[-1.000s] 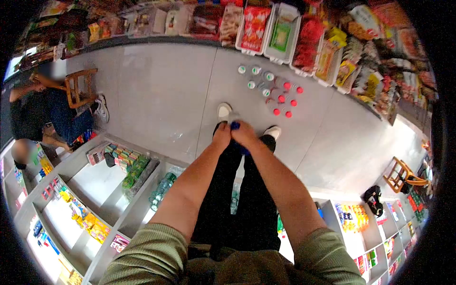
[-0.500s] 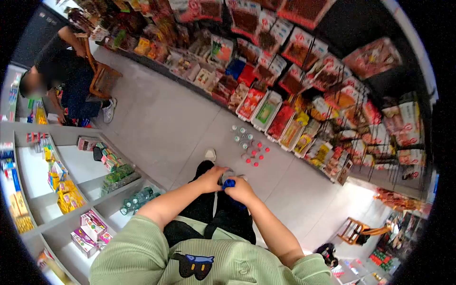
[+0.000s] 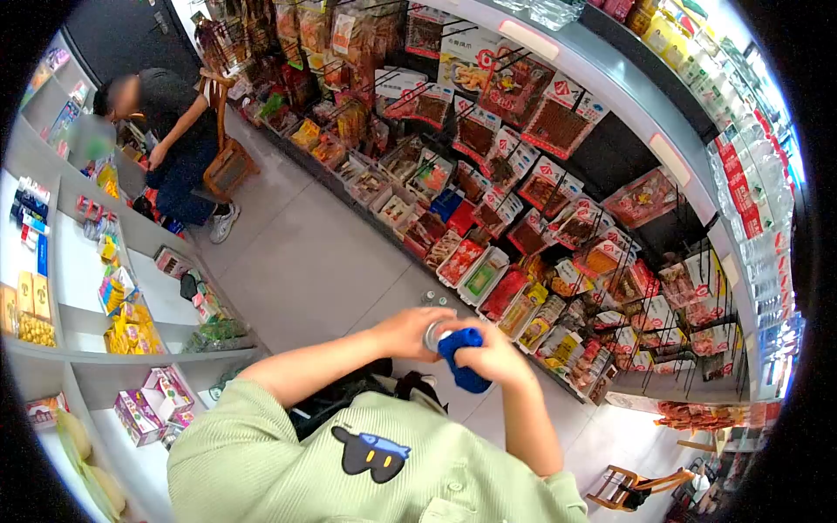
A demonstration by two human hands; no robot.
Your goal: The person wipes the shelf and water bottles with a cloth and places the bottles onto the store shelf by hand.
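In the head view, my left hand (image 3: 408,332) is closed around a clear bottle (image 3: 432,336), seen end-on, so most of it is hidden. My right hand (image 3: 498,356) grips a bunched blue cloth (image 3: 467,359) and presses it close beside the bottle's end. Both hands are together in front of my body, above the floor. Past them, a few clear bottles with pale caps (image 3: 429,298) stand on the floor, partly covered by my hands.
Trays of packaged snacks (image 3: 485,281) line the lower display, with hanging packets (image 3: 545,187) above. At left are shelves with boxes (image 3: 148,410) and yellow packs (image 3: 132,329). A person (image 3: 179,131) sits on a wooden chair (image 3: 228,166) upper left. Another chair (image 3: 621,488) stands lower right.
Both hands have come up and to the right with the bottle and cloth. The view has tilted upward, and my hands now hide most of the floor bottles.
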